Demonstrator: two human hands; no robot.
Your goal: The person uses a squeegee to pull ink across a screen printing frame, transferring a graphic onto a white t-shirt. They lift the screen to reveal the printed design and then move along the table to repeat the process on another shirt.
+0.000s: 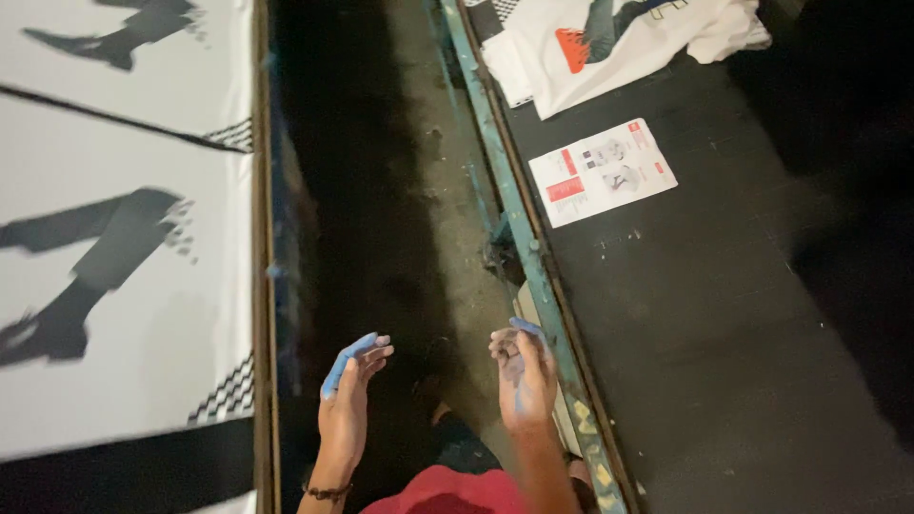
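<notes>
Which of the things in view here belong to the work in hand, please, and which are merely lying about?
In hand:
- left hand, empty, blue paint on its fingers
- right hand, empty, also smeared blue
- printed white fabric stretched on the table beside the left hand

Lying about:
- printed paper sheet on the dark table
- heaped white printed shirts beyond it
- teal table rail

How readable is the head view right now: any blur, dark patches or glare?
Head view: the aisle floor between the tables is deep in shadow, detail lost; the white printed cloth at left is bright and slightly motion-smeared; both hands, left and right, are soft but their blue stains read; the sheet at right is lit, print too small.
</notes>
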